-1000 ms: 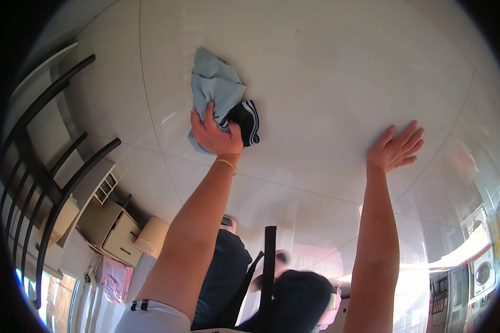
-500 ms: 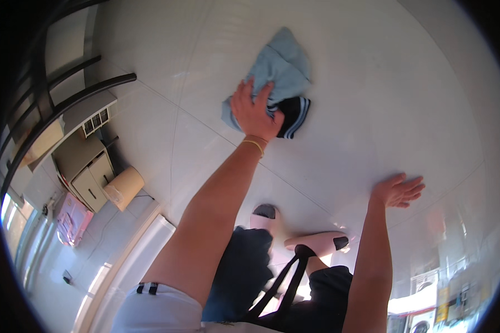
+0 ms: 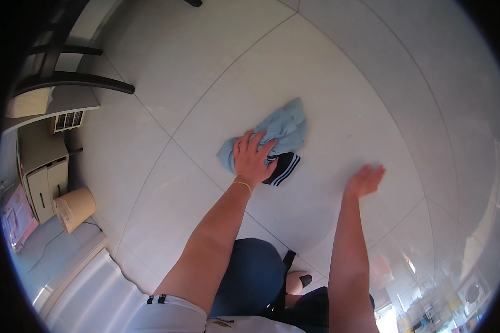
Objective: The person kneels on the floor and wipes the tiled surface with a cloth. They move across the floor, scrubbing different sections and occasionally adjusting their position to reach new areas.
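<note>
Fingers (image 3: 243, 145) of the left hand (image 3: 252, 164) are lying spread wide on a crumpled light-blue cloth (image 3: 288, 125). Cloth is resting on pale floor tiles (image 3: 244, 72), near mid-view, its narrower end pointing up and right. Black ribbed band with pale stripes (image 3: 286, 167) is showing at its lower right edge, just beside the thumb. Thin yellow bracelet (image 3: 244, 183) is circling the left wrist.

Right hand (image 3: 365, 180) is hanging well apart from the cloth, to its right, fingers extended and somewhat blurred; cannot tell whether it is touching the floor. 2 bare forearms are reaching in from below.

Nearer the body: dark-blue trouser knee (image 3: 255, 277) is jutting between the arms, pink slipper (image 3: 294, 284) with dark toe patch is showing beside it. White sleeve (image 3: 169, 319) is bearing 2 black marks.

Far left: curved black bars (image 3: 89, 82) are overhanging the tiles. Beige cabinet (image 3: 41, 191) is standing with 2 dark handles showing, tan cylinder (image 3: 78, 206) is leaning near it, pink case (image 3: 18, 217) is sitting beyond.
</note>
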The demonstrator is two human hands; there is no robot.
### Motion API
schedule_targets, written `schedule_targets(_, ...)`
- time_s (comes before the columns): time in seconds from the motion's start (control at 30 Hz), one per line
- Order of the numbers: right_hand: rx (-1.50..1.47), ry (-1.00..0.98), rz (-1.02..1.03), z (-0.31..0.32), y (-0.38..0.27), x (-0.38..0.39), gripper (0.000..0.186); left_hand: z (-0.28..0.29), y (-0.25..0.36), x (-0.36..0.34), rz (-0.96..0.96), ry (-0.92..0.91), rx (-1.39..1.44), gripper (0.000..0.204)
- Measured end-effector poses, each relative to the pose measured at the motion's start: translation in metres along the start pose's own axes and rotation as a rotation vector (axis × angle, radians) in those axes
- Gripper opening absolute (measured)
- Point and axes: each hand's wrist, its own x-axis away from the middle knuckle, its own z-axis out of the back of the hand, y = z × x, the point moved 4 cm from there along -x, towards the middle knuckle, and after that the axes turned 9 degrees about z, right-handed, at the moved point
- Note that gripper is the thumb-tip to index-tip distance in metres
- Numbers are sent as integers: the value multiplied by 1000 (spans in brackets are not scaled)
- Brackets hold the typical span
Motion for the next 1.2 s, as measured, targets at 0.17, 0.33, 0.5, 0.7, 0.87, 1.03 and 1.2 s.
schedule_targets(0.17,261,-56,-79,-9,-61,12,68,19,-25,-16,5,16,149,40)
schedule_targets(0.33,253,-107,-111,-4,-62,1,68,46,-71,-38,522,135,667,37)
schedule_targets(0.5,251,-111,-117,1,-60,-5,69,69,-154,-121,584,423,860,52)
schedule_targets(0.7,227,-138,-99,0,-66,-5,68,31,-171,-231,335,486,129,71)
schedule_targets(0.87,200,-151,-112,0,-59,-8,68,-9,-121,-307,196,284,-21,72)
schedule_targets(1.03,178,-184,-111,2,-63,-7,67,-58,21,-311,-121,87,30,66)
schedule_targets(1.2,164,-173,-95,6,-66,-8,66,-95,114,-260,-202,17,-37,65)
